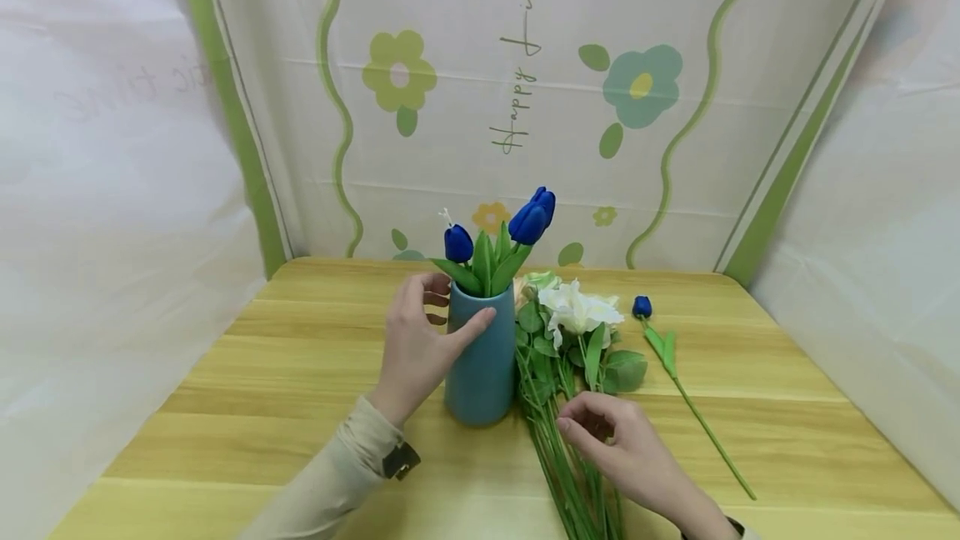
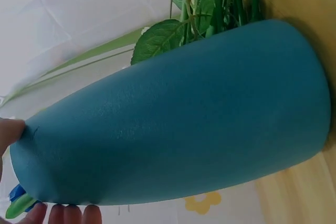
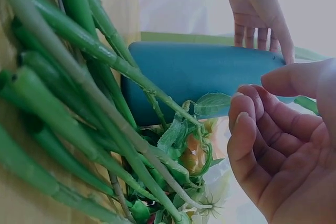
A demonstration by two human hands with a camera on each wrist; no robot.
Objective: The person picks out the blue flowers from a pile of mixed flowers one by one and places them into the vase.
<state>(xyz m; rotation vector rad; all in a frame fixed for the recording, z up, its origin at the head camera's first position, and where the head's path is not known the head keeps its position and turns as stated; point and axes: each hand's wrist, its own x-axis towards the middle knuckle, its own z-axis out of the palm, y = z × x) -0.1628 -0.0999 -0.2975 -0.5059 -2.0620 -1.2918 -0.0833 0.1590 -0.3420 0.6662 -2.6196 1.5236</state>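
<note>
A tall blue-teal vase [image 1: 482, 365] stands upright on the table, with several blue artificial tulips [image 1: 529, 224] and their green leaves rising from its mouth. My left hand [image 1: 423, 340] holds it near the rim, thumb on the near side and fingers round the far left side. In the left wrist view the vase [image 2: 173, 119] fills most of the picture. My right hand [image 1: 626, 448], its fingers loosely curled and holding nothing, hovers over the green stems [image 1: 551, 457] of a flower bunch. The right wrist view shows a gap between thumb and fingers of the right hand [image 3: 289, 150].
Right of the vase lies the bunch, topped by a white flower [image 1: 577, 307] and leaves, stems toward me. Farther right, a single blue tulip [image 1: 667, 348] lies on the wooden table [image 1: 300, 373]. A printed cloth [image 1: 465, 107] hangs behind, with white cloth at both sides.
</note>
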